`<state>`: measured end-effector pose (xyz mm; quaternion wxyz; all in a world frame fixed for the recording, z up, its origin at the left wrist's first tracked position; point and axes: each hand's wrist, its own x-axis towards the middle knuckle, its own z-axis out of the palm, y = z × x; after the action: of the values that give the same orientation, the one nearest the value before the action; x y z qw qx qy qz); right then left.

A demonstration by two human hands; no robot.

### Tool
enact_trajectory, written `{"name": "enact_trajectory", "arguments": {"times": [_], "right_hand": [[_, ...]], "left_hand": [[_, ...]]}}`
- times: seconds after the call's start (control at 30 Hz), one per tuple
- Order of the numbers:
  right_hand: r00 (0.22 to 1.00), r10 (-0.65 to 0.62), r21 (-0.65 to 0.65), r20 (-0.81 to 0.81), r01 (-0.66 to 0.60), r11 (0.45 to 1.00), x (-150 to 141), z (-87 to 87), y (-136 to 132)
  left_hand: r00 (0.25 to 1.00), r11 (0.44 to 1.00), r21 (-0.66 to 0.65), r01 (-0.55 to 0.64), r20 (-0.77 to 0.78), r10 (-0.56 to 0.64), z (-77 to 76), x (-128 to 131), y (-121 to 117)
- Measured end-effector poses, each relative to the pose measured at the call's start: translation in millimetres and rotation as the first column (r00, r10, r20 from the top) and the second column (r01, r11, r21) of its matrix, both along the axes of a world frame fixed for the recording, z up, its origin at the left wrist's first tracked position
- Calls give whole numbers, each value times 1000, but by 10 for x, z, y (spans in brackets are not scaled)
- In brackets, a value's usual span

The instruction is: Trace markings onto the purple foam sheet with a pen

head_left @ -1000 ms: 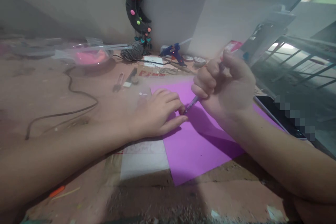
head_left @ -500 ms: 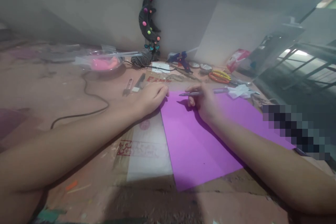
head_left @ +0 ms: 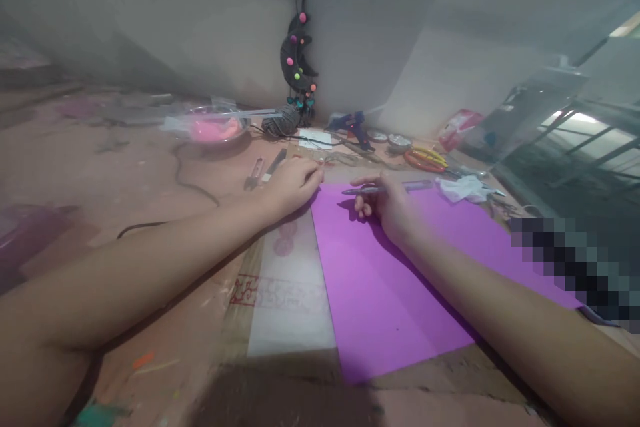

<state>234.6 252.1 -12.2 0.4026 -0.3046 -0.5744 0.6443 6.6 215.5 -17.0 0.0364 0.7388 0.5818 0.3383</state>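
A sheet of purple paper [head_left: 390, 293] lies flat on the table, partly over a whitish sheet with red print [head_left: 290, 320]. At its top left corner is my left hand [head_left: 294, 185], fingers curled and pressed together on the corner; the undersides of those fingers are hidden. My right hand [head_left: 387, 203] is closed around a slim purplish-grey pen [head_left: 417, 185], held nearly level over the upper part of the paper. The pen's tip points left, toward my left hand, and a shadow falls beneath it.
Behind my hands are a cutter [head_left: 256, 172], grey yarn [head_left: 281, 121], a blue glue gun [head_left: 353, 125], orange-and-yellow-handled pliers [head_left: 425, 159] and crumpled white tissue [head_left: 465, 188]. A clear bowl with pink material [head_left: 215, 128] stands left. A black crescent ornament [head_left: 297, 57] leans on the wall.
The whole view has shifted, so things appear slightly lower and to the right. My right hand still holds the pen, its fingers a little more gathered; my left hand stays at the corner.
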Motion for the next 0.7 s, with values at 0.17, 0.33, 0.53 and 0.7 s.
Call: {"name": "enact_trajectory", "arguments": {"times": [0.17, 0.33, 0.53, 0.7], "right_hand": [[999, -45, -30, 14, 45, 999, 29, -10, -20], [998, -49, -85, 40, 53, 995, 85, -5, -54], [997, -28, -105, 74, 36, 994, 110, 18, -67], [998, 16, -94, 65, -10, 995, 141, -36, -45]], "left_hand": [[1000, 1000, -11, 15, 9, -15, -14, 0, -59], [996, 995, -47, 88, 18, -87, -49, 19, -180], [995, 989, -111, 97, 49, -92, -37, 7, -225], [998, 985, -156, 67, -6, -68, -43, 18, -210]]}}
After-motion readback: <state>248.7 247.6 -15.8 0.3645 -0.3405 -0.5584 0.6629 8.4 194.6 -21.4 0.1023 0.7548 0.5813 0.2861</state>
